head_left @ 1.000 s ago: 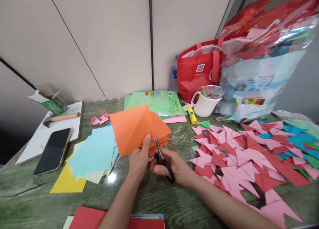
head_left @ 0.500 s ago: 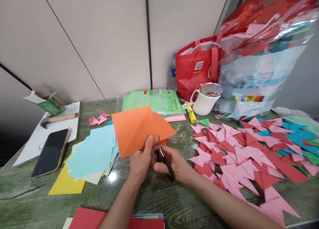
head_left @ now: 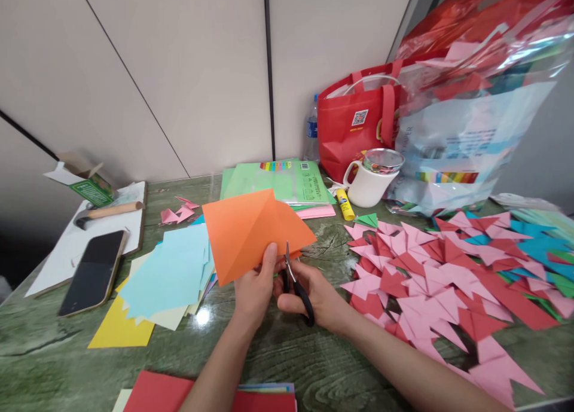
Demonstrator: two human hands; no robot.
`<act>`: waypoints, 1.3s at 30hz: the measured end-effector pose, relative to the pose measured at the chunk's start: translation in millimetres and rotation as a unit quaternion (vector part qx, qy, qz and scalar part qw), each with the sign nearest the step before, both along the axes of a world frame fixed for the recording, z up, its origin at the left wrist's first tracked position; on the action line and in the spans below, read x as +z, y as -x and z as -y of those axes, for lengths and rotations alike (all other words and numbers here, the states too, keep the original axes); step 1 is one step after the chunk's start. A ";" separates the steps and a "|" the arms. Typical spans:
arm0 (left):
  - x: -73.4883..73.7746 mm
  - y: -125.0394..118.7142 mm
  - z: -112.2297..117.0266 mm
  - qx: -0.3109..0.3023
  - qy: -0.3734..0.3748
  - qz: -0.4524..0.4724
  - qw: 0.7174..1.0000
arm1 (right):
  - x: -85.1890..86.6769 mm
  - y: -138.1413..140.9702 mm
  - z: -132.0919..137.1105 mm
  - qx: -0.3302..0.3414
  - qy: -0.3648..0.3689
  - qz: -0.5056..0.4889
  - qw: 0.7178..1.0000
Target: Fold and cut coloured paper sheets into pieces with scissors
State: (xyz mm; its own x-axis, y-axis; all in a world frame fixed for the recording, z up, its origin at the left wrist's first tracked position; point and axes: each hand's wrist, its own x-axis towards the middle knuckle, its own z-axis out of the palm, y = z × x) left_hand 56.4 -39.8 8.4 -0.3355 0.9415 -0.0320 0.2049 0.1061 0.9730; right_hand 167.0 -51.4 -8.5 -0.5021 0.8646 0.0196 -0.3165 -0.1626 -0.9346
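My left hand (head_left: 256, 280) is closed on a creased sheet of orange paper (head_left: 242, 235), thumb on top and fingers hidden beneath. The sheet is held above the table, with a pointed orange flap on its right side. In my right hand (head_left: 314, 292) is a pair of black-handled scissors (head_left: 307, 304), my fingers through the loops. The blades point up and away from me at the lower right edge of the orange paper, just right of my left thumb. They look nearly closed.
Light blue sheets (head_left: 165, 271) and a phone (head_left: 92, 274) lie left. Pink and red folded pieces (head_left: 430, 268) spread over the right side. Behind are a green paper pack (head_left: 278, 185), glue stick (head_left: 345, 204), white mug (head_left: 370, 188) and red bag (head_left: 345, 131). Red paper (head_left: 156, 394) lies nearest me.
Hardly anything differs. The whole view has shifted very slightly; both hands, the orange paper and the scissors keep the same pose.
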 end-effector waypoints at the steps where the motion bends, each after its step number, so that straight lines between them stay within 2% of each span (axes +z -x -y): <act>1: -0.7 0.3 0.0 -0.003 0.001 -0.003 1.000 | -0.2 0.0 -0.1 -0.002 -0.001 0.001 1.000; 5: -1.4 0.9 0.2 0.000 -0.001 -0.024 1.000 | -0.2 -0.9 -0.3 0.000 -0.006 0.000 1.000; 16: -1.8 -0.2 0.3 -0.001 0.009 0.002 1.000 | 2.8 -0.1 0.0 0.000 0.006 0.003 1.000; 23: -2.0 0.8 0.5 0.014 -0.011 -0.041 0.999 | 2.0 -0.3 0.2 0.001 0.000 0.011 1.000; 32: -3.9 0.9 0.8 0.005 -0.018 -0.011 1.000 | 0.3 0.3 0.2 -0.002 -0.007 0.015 1.000; 39: -0.4 0.1 1.3 0.007 -0.022 -0.027 0.999 | 2.8 0.9 0.6 -0.006 -0.006 0.018 1.000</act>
